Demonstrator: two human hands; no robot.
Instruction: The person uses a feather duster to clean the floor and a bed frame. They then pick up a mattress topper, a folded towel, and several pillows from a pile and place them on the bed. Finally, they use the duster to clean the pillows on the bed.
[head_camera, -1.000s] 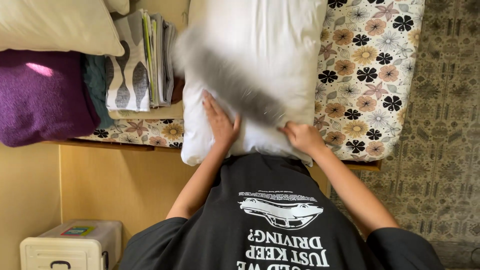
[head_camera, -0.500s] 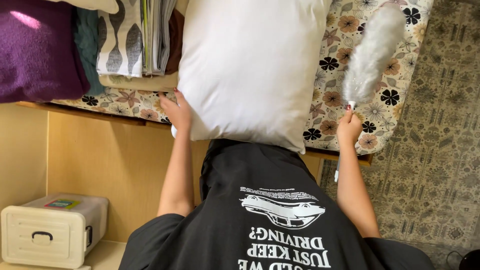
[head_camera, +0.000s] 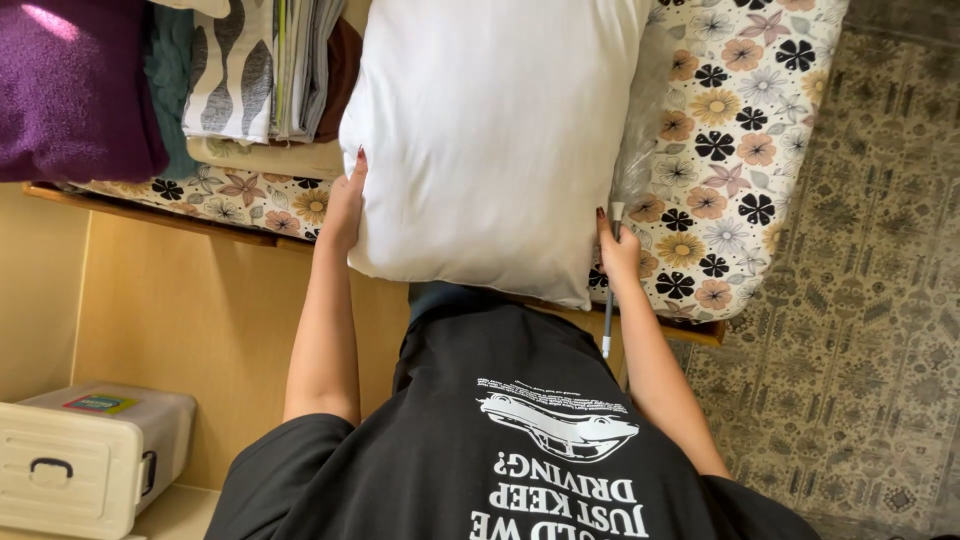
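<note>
I see the pillow (head_camera: 490, 140), white and plump, lying on the flowered mattress (head_camera: 740, 150) with its near edge hanging over the bed's wooden edge (head_camera: 180, 222). My left hand (head_camera: 345, 205) presses flat against the pillow's left side, fingers spread along the fabric, not wrapped around anything. My right hand (head_camera: 618, 250) sits at the pillow's right lower corner, closed around the thin handle of a duster (head_camera: 612, 290); the handle runs down past the wrist, and its pale fluffy head rises beside the pillow, blurred against the mattress. The hand's knuckles touch the pillow's edge.

To the left of the pillow stands a stack of folded linen (head_camera: 260, 70), patterned grey and white, and beside it a teal cloth (head_camera: 168, 80) and a purple blanket (head_camera: 70, 90), all on the same mattress. Below, on the floor at lower left, a cream plastic box (head_camera: 80, 455) with a dark handle sits against the wooden bed side. A patterned carpet (head_camera: 860, 330) covers the floor on the right.
</note>
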